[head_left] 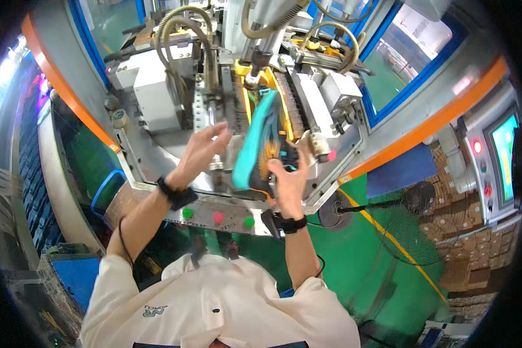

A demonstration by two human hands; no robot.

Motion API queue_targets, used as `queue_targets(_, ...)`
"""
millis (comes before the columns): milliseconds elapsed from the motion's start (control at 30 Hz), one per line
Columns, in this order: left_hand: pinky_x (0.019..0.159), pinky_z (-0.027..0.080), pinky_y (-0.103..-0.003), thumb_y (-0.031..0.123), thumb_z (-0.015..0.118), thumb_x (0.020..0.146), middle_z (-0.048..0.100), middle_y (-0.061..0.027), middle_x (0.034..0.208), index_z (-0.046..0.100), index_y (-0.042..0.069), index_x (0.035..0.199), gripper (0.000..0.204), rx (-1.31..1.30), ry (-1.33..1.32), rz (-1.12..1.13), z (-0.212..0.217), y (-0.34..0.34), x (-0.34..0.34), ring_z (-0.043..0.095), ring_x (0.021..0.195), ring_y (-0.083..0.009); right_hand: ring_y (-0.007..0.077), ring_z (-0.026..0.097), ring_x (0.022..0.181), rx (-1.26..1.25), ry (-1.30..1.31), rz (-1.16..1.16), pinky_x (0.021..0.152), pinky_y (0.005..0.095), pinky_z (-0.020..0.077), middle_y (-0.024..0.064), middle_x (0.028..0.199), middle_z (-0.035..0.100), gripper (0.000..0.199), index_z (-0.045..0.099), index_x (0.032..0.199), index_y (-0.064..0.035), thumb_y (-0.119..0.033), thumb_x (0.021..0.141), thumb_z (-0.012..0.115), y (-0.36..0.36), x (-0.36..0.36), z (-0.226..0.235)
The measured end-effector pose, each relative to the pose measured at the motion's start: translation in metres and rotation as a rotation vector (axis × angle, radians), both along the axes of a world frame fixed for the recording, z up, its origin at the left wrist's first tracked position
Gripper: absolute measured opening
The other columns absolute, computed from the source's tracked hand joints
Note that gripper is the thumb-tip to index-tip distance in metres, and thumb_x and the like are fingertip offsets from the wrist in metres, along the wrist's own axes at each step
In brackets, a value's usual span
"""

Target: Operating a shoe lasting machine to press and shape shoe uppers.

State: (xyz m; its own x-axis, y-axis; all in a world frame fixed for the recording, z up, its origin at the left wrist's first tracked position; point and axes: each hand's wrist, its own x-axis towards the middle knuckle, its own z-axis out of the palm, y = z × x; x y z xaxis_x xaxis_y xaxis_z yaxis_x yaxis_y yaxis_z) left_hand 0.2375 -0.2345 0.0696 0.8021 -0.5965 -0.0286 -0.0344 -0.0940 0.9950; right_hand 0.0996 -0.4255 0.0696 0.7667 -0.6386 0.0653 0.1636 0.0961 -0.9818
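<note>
My right hand (290, 177) grips a shoe (254, 145) with a teal sole and a dark upper that has orange parts. The shoe stands tilted on its side, its sole turned to the left, and it is partly blurred. My left hand (206, 148) is to the left of the shoe, apart from it. Its fingers are loosely bent and nothing shows in them. Just beyond the shoe is the machine's yellow-sided cradle (239, 72), with a metal press rod (255, 68) above it. The shoe hides part of the cradle.
White machine blocks (156, 98) and hoses (182, 26) flank the cradle. Green and red buttons (218, 218) line the front edge. Orange-edged panels (423, 130) enclose both sides. A control screen (506, 153) is at right, near a fan (417, 200) and stacked cartons (475, 255).
</note>
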Motion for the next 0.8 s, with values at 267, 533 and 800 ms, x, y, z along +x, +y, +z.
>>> queue_targets(267, 0.082, 0.055, -0.043, 0.04, 0.075, 0.077, 0.071, -0.0244, 0.094, 0.067, -0.005, 0.097, 0.051, 0.356, -0.195, 0.377, -0.112, -0.157, 0.184, 0.07, 0.09, -0.0348, 0.0172, 0.06, 0.1, -0.197, 0.138, -0.4, 0.091, 0.0298, 0.0499, 0.009, 0.118, 0.061, 0.055, 0.056, 0.127, 0.0014, -0.001, 0.075, 0.072, -0.088, -0.016, 0.009)
queue_targets(533, 0.084, 0.055, -0.05, 0.024, 0.072, 0.078, 0.068, -0.0289, 0.102, 0.057, -0.007, 0.11, 0.046, 0.534, -0.261, 0.482, -0.132, -0.172, 0.243, 0.068, 0.094, -0.043, 0.0155, 0.061, 0.093, -0.47, 0.339, -0.477, 0.085, 0.0295, 0.0502, 0.0069, 0.103, 0.065, 0.05, 0.06, 0.12, 0.0035, -0.009, 0.075, 0.075, -0.129, 0.048, 0.038)
queue_targets(800, 0.062, 0.053, -0.026, 0.016, 0.065, 0.092, 0.068, -0.0052, 0.093, 0.067, 0.0, 0.102, 0.019, -0.26, 0.608, 0.215, -0.037, 0.013, 0.133, 0.066, 0.079, -0.0138, 0.0262, 0.071, 0.084, -0.865, 0.629, 0.153, 0.079, 0.0359, 0.0546, 0.0171, 0.092, 0.073, 0.053, 0.07, 0.097, 0.0063, -0.034, 0.064, 0.082, -0.148, 0.293, 0.054)
